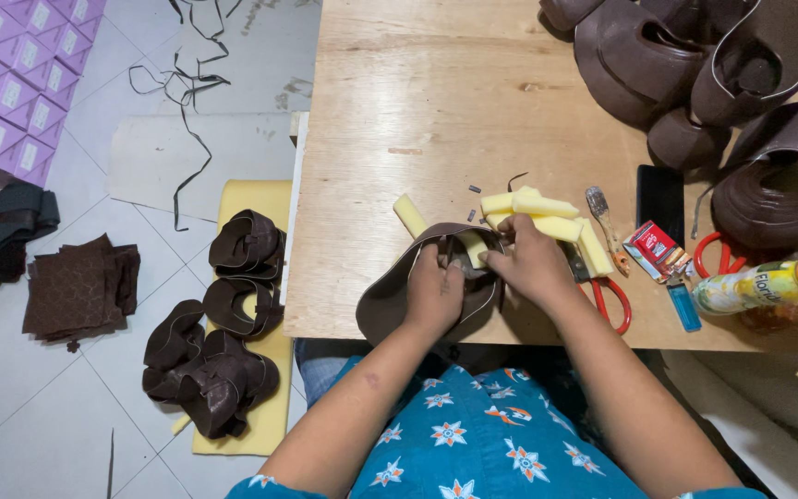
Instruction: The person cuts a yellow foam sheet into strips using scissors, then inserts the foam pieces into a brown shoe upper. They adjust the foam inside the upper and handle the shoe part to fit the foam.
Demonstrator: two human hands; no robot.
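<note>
left hand (433, 294) grips brown shoe upper (390, 300) to steady it; right hand (530, 263) pinches yellow foam strip (472, 248) inside, pressing it in.

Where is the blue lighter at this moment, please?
In the head view, the blue lighter lies at the table's right near edge, between the red-handled scissors and the plastic bottle.

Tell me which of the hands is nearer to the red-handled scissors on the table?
Right. The right hand works at the brown leather piece just beside the red-handled scissors, which lie to its right. The left hand is further left, on the leather.
</note>
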